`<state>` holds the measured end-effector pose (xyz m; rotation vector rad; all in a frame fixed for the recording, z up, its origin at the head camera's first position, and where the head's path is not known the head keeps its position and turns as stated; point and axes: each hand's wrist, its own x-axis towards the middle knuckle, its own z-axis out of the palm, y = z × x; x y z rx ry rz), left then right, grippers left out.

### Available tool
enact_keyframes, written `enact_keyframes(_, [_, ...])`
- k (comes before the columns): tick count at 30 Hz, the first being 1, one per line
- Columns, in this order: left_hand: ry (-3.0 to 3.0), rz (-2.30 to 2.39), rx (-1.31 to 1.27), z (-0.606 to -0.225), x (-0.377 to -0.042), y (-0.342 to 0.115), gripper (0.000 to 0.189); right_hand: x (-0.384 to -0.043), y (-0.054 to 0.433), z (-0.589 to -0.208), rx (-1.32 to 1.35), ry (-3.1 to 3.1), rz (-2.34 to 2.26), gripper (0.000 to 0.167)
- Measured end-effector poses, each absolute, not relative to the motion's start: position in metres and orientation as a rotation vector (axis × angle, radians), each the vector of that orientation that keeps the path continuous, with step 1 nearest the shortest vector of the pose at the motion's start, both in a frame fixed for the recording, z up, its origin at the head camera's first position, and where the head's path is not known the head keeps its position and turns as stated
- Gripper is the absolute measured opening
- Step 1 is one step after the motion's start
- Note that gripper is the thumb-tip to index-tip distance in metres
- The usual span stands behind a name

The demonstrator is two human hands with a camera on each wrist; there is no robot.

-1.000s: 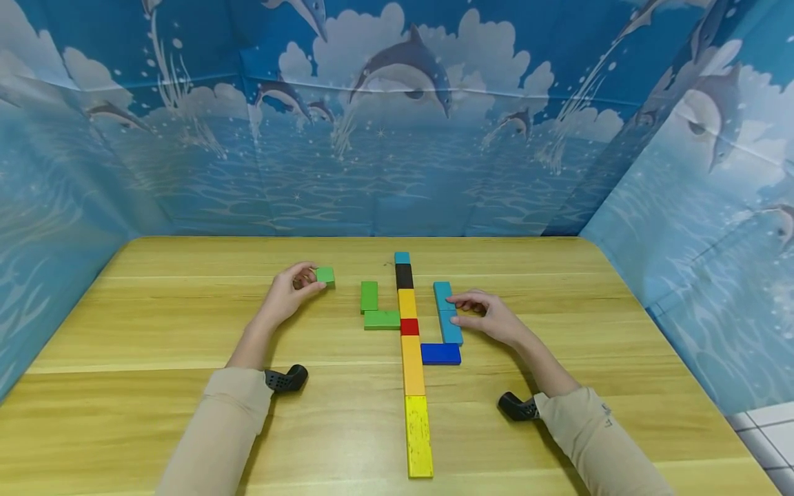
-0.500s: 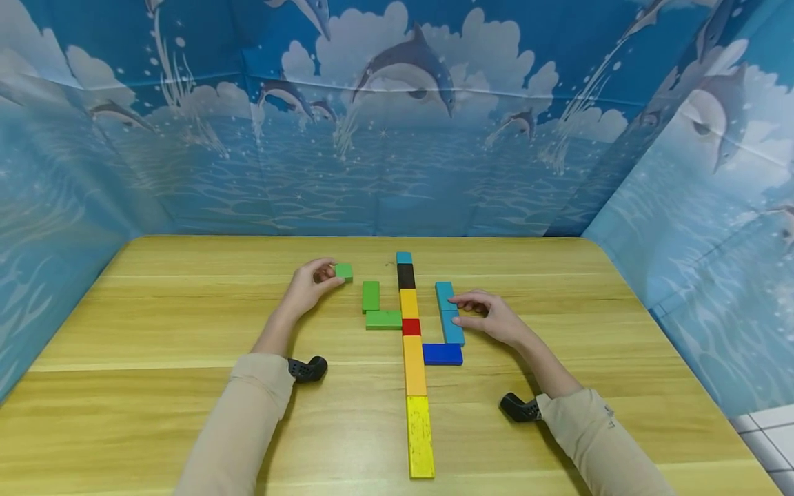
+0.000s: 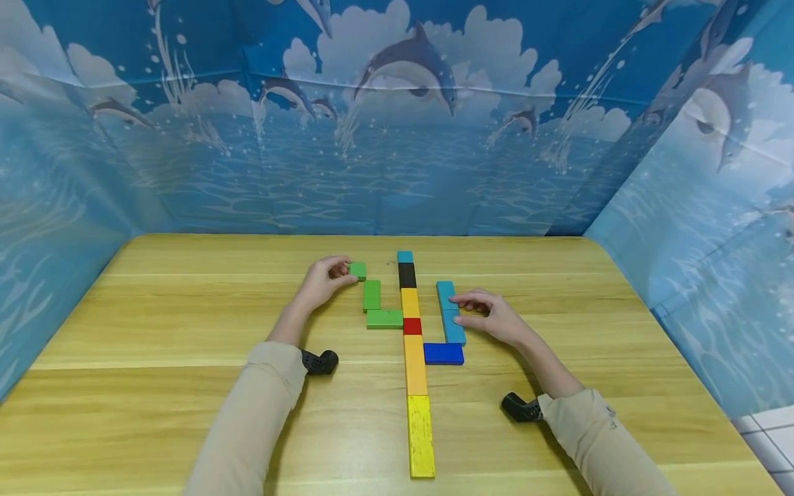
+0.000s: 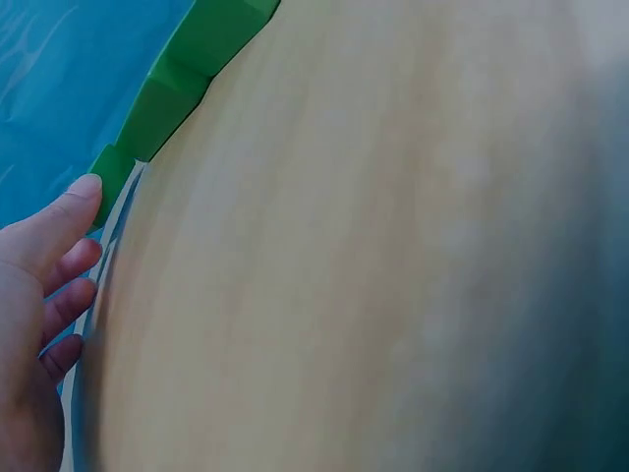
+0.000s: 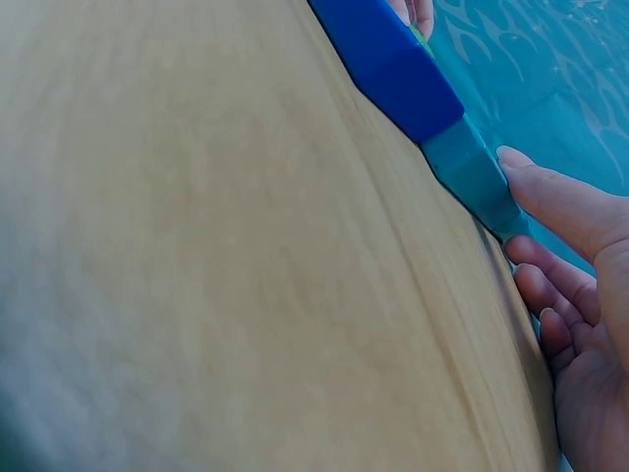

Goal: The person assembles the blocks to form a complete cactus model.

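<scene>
My left hand (image 3: 324,284) pinches a small green block (image 3: 358,271) between thumb and fingers, just beyond an upright green rectangular block (image 3: 371,295). That one meets a crosswise green block (image 3: 384,319) touching the central column. In the left wrist view, the thumb (image 4: 84,192) lies against the small block. On the other side, my right hand (image 3: 493,318) rests with thumb and fingertip at the right edge of two light blue blocks, the far one (image 3: 444,295) and the near one (image 3: 454,329). A dark blue block (image 3: 443,354) joins them to the column.
The central column runs away from me: yellow block (image 3: 421,437), orange block (image 3: 415,365), red block (image 3: 412,326), shorter orange block (image 3: 410,303), black block (image 3: 406,275) and small light blue block (image 3: 405,257). A wooden table (image 3: 186,310) carries everything. A dolphin-printed curtain (image 3: 279,172) stands behind.
My left hand has moved right with the small green block, from well left of the upright green block to its far end. My right hand has stayed by the light blue blocks.
</scene>
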<state>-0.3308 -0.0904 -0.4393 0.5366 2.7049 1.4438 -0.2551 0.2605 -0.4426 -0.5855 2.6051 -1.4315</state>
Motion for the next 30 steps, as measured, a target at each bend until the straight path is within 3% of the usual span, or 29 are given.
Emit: enact_keyframes(30, [2.738,1.353,0.587,-0.440,-0.336,-0.075,0.037,-0.253,0.260,-0.439,-0.579,2.595,-1.434,0.038])
